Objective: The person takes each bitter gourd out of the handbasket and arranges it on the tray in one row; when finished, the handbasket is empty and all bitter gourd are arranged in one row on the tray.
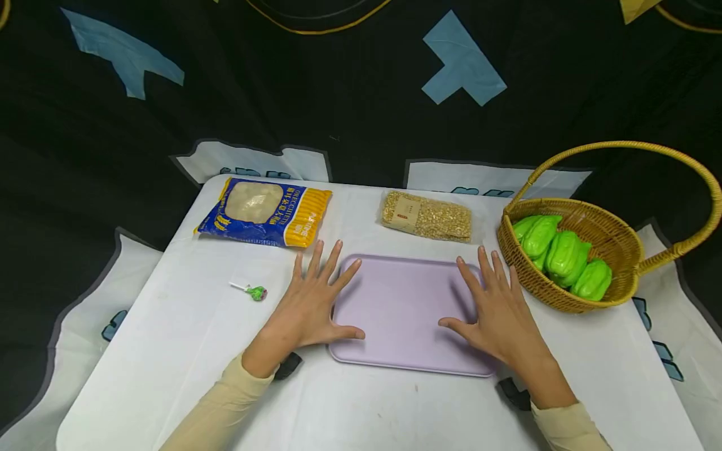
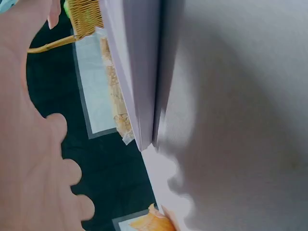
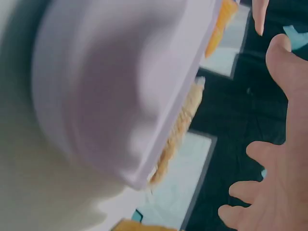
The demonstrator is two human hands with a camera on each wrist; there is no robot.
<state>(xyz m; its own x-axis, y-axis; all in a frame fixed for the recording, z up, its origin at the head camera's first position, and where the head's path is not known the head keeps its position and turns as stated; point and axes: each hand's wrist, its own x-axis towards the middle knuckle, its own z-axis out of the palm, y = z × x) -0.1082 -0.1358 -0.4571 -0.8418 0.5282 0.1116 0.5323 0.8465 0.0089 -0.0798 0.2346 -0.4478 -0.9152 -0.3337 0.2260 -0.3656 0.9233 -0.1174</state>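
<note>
A shallow lilac tray point(image 1: 406, 313) lies on the white table between both hands. My left hand point(image 1: 310, 307) is spread over the tray's left edge, fingers straight and thumb pointing inward. Over the right side my right hand point(image 1: 502, 313) mirrors it, its fingers fanned out. Both wrist views show a gap between the palms and the tray, with nothing held. Left of the left hand lies a lollipop point(image 1: 257, 292) in a green wrapper with a white stick. Near the right hand stands a wicker basket point(image 1: 620, 250) holding several bright green, ridged fruit-like pieces point(image 1: 566, 257).
Behind the tray lies a clear bag of yellowish grains point(image 1: 434, 216). A blue and yellow pasta bag point(image 1: 265, 212) sits at the back left. The basket's tall handle point(image 1: 615, 145) arches above the table's right edge. A black cloth point(image 1: 310, 94) hangs behind the table.
</note>
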